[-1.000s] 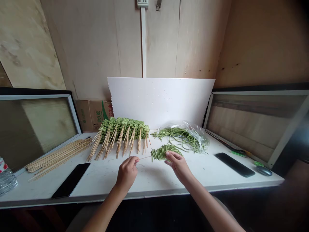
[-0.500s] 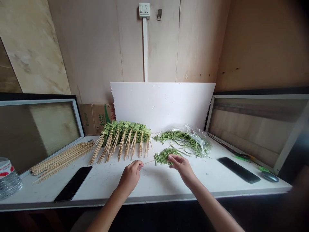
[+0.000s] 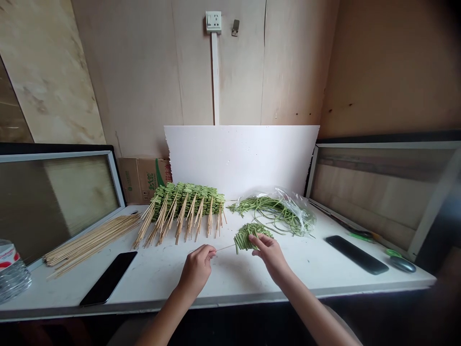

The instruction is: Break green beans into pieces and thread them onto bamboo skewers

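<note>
My left hand (image 3: 197, 268) pinches the bare end of a thin wooden skewer (image 3: 226, 247) above the white table. Green bean pieces (image 3: 243, 239) are packed side by side along its other end. My right hand (image 3: 268, 252) is closed on those bean pieces, thumb and fingers at their right side. Behind and to the left, a pile of filled bean skewers (image 3: 187, 199) lies with the sticks pointing forward. Long loose green beans (image 3: 273, 209) lie partly in a clear plastic bag (image 3: 297, 206) at the back right.
Bare skewers (image 3: 91, 238) lie at the left beside a black phone (image 3: 109, 278) and a water bottle (image 3: 12, 271). On the right are another dark phone (image 3: 356, 254) and a mouse (image 3: 402, 264). A white board (image 3: 241, 161) stands behind the white table (image 3: 173, 283).
Both hands and the held skewer have shifted slightly to the right and tilted a little. The camera view has also moved slightly.
</note>
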A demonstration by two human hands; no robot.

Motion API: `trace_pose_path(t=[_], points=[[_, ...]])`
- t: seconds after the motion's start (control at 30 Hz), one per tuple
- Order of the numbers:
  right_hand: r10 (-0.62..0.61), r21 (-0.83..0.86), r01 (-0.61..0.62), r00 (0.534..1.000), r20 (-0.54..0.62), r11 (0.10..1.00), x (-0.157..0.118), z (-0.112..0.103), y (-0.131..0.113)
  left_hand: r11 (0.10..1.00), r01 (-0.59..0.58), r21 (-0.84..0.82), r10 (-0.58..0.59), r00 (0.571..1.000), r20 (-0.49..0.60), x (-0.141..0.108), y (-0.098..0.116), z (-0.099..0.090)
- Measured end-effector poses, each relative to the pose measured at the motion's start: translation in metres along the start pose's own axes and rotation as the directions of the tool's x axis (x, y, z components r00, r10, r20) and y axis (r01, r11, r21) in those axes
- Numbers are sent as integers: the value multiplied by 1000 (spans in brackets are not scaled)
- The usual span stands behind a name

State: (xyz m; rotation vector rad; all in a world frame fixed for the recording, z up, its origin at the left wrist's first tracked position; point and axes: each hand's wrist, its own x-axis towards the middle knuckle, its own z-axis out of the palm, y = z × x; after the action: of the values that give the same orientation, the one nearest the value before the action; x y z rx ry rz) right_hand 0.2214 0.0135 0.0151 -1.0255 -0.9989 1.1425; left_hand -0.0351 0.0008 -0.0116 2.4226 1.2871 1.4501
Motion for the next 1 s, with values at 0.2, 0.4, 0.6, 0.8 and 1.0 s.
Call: trace_pose_path(t=[0.2,0.4,0.6,0.8,1.0], points=[[-80,-88,72,993,-86,994,-5,6,-1,991,-125,39,127,990,-69,-5,-1,7],[-41,-45,39,998,-54,998,-8,9,-6,993,-101,63,105,993,-60,-6,-4,7],[3,-53,1,997,79,999,-10,9,-5,1000,-15,21,16,999,-45,-7,-7,9],[60,-178,-44,994,88,983,-10,7,-3,990,132,49,-137,981,137,9,-2,-8],[61,-259,-52,998,28,965,-6,1,-14,937,341,78,-348,880,323,22,-31,-44]])
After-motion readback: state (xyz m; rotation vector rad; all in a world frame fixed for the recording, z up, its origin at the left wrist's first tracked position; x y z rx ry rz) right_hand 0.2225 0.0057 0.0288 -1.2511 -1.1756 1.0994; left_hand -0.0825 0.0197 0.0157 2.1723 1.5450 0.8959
